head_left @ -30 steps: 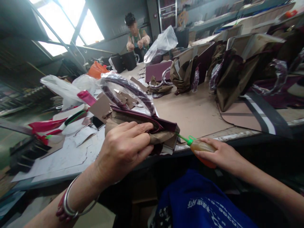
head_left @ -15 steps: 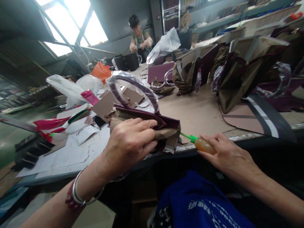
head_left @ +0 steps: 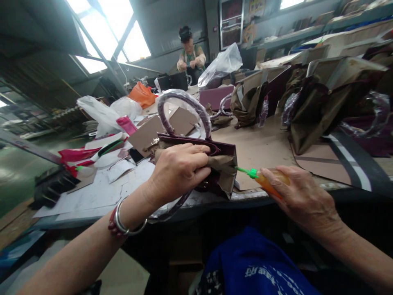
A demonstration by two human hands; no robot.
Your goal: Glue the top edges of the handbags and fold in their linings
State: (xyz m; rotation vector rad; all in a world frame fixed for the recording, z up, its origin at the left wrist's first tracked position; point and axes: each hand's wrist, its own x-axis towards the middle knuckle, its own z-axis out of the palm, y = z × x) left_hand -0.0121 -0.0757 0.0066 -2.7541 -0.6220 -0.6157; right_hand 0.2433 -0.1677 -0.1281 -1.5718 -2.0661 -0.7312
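Note:
A dark purple handbag [head_left: 225,149] lies on its side at the table's front edge, its olive lining showing. Its round handle [head_left: 201,110], wrapped in clear plastic, stands up behind. My left hand [head_left: 181,168] is closed on the bag's near side, fingers pressing the lining and panel edge. In my right hand [head_left: 302,194] is a squeeze bottle [head_left: 274,180] of amber liquid with a green nozzle [head_left: 252,173]. The thin nozzle tip points left and meets the bag's right end; whether it touches I cannot tell.
Unfinished purple bags with olive linings [head_left: 319,110] stand along the right. White papers [head_left: 92,190], plastic bags [head_left: 98,112], an orange bag [head_left: 142,95] and a second bottle [head_left: 84,171] lie at the left. Across the table a person [head_left: 192,57] works with dark bags.
The view has shifted, so the scene sits further right and lower. My right hand has tilted the bottle and wrapped further round it. My left hand keeps its hold on the handbag.

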